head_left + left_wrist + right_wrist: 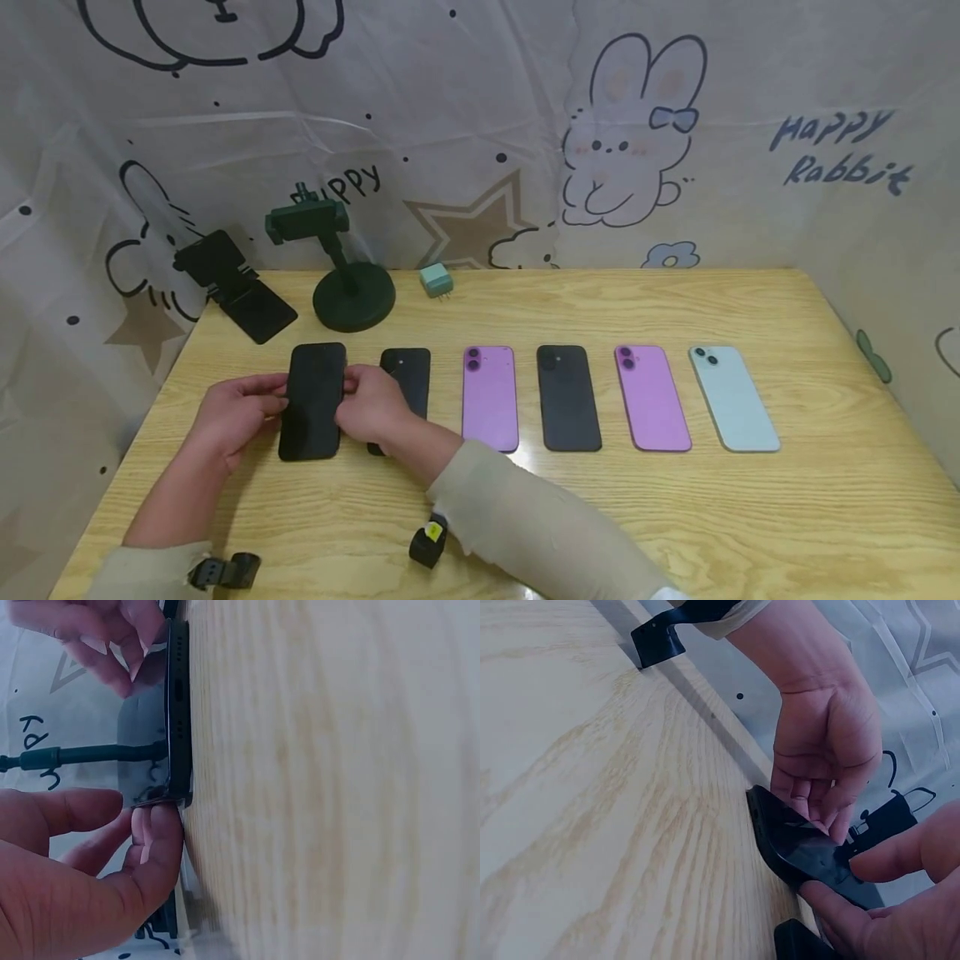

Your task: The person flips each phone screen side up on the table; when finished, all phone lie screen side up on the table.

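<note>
A black smartphone (312, 402) lies screen up at the left end of a row of phones, with its charging-port edge (178, 712) close over the wood in the left wrist view. My left hand (234, 414) holds its left edge, fingers bent against the side and thumb raised off the screen. From the other side my right hand (372, 406) pinches the right edge; in the right wrist view its thumb (889, 859) is over the glass and a finger (836, 911) sits along the side. Under the right hand and wrist, a second black phone (411, 375), back up, is partly hidden.
Further right lie a purple phone (490, 400), a black one (568, 400), another purple one (652, 400) and a pale blue one (735, 400), backs up. Behind stand a folding black stand (238, 287), a dark green phone holder (352, 296) and a green charger plug (437, 281).
</note>
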Motion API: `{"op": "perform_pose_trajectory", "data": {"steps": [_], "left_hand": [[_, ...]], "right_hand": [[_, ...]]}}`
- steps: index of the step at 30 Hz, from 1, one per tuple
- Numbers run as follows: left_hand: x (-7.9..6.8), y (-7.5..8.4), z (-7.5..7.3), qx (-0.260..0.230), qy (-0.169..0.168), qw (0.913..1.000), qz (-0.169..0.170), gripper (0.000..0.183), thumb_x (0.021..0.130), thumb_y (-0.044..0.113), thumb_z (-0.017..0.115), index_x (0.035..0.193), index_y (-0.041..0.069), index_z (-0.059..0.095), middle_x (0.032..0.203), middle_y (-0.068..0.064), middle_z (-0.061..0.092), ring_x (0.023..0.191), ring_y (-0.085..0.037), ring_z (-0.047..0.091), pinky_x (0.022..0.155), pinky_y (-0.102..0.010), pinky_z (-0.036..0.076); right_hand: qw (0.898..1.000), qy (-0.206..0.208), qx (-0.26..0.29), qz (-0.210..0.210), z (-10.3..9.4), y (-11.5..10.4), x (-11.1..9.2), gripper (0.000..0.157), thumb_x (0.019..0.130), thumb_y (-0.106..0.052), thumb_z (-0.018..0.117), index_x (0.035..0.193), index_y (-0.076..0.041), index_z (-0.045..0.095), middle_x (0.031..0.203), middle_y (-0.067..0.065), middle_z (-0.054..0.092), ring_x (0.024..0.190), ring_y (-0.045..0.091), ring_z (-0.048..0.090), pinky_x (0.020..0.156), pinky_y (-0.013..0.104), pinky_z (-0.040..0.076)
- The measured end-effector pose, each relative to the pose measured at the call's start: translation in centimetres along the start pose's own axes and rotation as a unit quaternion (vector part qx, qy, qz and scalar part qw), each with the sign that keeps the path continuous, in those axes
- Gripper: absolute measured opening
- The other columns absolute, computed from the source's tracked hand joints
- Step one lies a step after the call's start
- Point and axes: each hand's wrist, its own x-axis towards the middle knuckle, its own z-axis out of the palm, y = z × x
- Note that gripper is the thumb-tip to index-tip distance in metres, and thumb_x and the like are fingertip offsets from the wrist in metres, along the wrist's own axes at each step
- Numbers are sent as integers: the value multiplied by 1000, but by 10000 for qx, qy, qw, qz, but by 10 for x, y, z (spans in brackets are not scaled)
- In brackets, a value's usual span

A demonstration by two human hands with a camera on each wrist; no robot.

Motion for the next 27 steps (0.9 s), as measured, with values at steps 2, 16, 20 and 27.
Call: {"op": "perform_pose_trajectory", "data": {"steps": [2, 16, 20, 27], "left_hand": [[0, 0, 0, 26, 30, 10000, -27, 47, 101, 1, 51, 146, -8, 42, 139, -28, 49, 99, -8, 57, 81, -25, 54], [-4, 1, -4, -321, 166, 9992, -163, 47, 105, 11, 48, 145, -13, 41, 122, -16, 63, 88, -7, 63, 78, -26, 56], [-5, 2, -4, -282, 159, 9993, -192, 48, 105, 13, 46, 146, -11, 40, 129, -21, 59, 89, -8, 64, 80, -27, 55], [-6, 1, -4, -312, -5, 9995, -16, 50, 106, 15, 46, 146, -13, 37, 135, -27, 55, 92, -6, 65, 81, -27, 55]], "right_hand": [[9998, -50, -157, -82, 0, 0, 0, 60, 82, 9, 63, 140, -4, 57, 113, 1, 62, 104, 9, 57, 87, 24, 47], [9989, -101, -449, -103, 4, -2, -5, 64, 85, 4, 60, 148, -4, 47, 140, 4, 55, 125, 7, 48, 100, 24, 41], [9999, -42, -133, -11, 5, -2, -8, 66, 84, 7, 61, 147, -5, 47, 137, 4, 56, 123, 10, 52, 100, 27, 43], [10000, 9, 84, -42, 6, 1, -8, 68, 82, 8, 66, 146, -5, 49, 135, 5, 57, 122, 12, 53, 98, 26, 44]]}}
